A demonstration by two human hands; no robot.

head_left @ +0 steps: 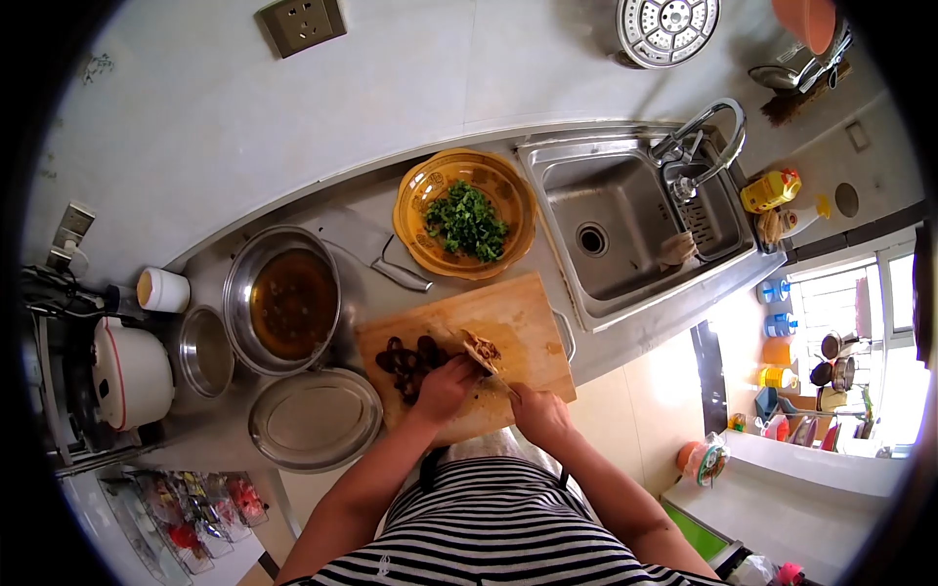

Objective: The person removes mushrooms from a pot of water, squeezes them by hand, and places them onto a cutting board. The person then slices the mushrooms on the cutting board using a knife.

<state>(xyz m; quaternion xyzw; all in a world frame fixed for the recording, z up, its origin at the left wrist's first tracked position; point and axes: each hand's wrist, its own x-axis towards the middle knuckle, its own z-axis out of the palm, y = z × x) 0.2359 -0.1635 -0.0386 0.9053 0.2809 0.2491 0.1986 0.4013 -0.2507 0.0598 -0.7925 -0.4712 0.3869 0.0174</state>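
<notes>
- Wooden rectangular cutting board [518, 322] lies on the grey steel surface [342, 210], just beside the sink [625, 283].
- Left hand [445, 389] is curled, fingers pressing down on a pile of dark brown mushrooms [410, 363] on the board.
- Right hand [539, 415] is closed around the handle of a kitchen knife [483, 350]; blade lies flat-tilted, carrying light-coloured cut pieces, just beside the mushroom pile.
- Amber plastic basket [415, 210] with chopped green herbs [466, 223] sits behind the board.
- Steel bowl of brown liquid [291, 303] stands left of the board; an oval steel dish [315, 420] is near it.
</notes>
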